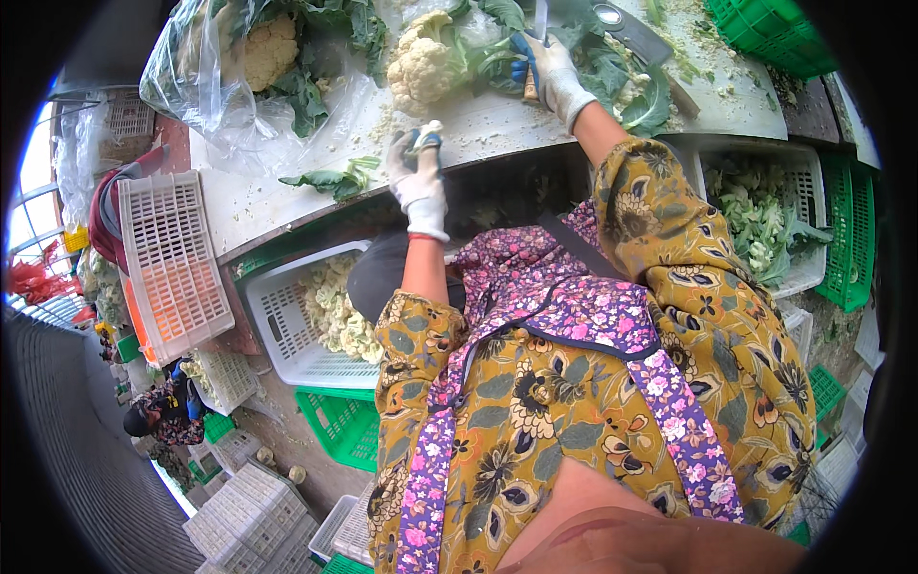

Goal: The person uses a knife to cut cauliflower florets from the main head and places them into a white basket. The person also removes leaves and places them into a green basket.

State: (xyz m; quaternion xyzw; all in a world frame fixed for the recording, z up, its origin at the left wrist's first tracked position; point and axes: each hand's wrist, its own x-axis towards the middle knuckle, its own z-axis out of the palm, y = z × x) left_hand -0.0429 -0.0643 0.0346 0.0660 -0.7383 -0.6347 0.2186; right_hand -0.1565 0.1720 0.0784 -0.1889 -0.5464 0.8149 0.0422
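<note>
My left hand [418, 172], in a pale work glove with blue fingertips, holds a small cauliflower floret [430, 130] above the front edge of the white table [251, 204]. Just beyond it lies a large cauliflower head [422, 68] with its stem towards the right. My right hand [552, 72], gloved alike, is closed on a knife whose handle [531, 85] shows below the fist and whose blade [541, 16] points away from me. Cauliflower leaves lie beneath and beside that hand. A wide-bladed cleaver [635, 34] rests to its right, its wooden handle partly behind leaves.
A clear plastic bag [190, 86] with cauliflower stands at the table's left. Below the table, a white crate [315, 369] holds florets and another [814, 215] holds leafy trimmings. A green crate [774, 36] stands top right. A co-worker [168, 412] is far left.
</note>
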